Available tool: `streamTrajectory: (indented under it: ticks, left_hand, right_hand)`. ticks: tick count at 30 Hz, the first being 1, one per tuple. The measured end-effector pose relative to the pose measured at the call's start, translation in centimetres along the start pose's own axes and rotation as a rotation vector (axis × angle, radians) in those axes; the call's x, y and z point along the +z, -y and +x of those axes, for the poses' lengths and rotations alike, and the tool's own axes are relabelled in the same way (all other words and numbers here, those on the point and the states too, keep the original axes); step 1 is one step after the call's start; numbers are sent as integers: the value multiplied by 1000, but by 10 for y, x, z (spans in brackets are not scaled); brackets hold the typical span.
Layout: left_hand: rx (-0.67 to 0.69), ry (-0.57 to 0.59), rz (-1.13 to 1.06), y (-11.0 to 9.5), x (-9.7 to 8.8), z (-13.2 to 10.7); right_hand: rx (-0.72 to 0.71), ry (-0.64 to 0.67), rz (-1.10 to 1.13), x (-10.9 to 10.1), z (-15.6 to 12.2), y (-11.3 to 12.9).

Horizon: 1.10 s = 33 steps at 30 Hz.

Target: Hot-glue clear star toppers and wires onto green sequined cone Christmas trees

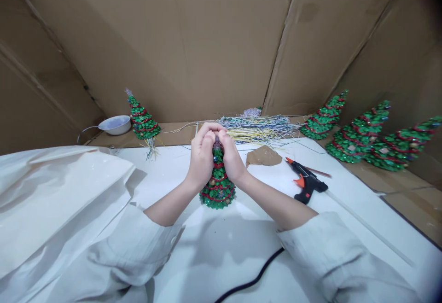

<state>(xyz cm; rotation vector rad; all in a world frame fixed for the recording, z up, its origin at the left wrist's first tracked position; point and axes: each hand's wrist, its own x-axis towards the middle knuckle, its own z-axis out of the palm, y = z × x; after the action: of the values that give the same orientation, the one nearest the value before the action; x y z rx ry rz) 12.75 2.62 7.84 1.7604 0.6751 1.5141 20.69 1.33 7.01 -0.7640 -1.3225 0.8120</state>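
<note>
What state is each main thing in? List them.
Green cone-shaped red-garlanded tree: upright
Left hand, right hand: cupped around its top
Four similar trees: standing
Black orange-tipped glue gun: lying sideways
Round white bowl: upright
Large cream sheet: creased
White, blue, yellow strands: loosely heaped
Brown cardboard scrap: flat

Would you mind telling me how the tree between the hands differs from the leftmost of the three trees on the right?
The central tree has a pale topper; the right-hand tree shows a green tip. The left hand and right hand cup the central tree's upper part; the right-hand tree stands apart from them. The central tree stands on the white tabletop, the right-hand tree farther back. Both are green with red garland.
</note>
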Motion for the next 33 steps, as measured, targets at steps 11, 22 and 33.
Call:
streamTrajectory:
  ticks: [11, 22, 33]
  left_hand:
    - [22, -16, 92, -7, 2, -1]
    - [48, -26, 58, -8, 4, -1]
    - [60, 4, 54, -6, 2, 0]
  right_hand:
    - [16, -87, -100, 1, 0, 3]
    - [-16, -117, -76, 3, 1, 2]
    - [-8, -108, -67, 2, 2, 2]
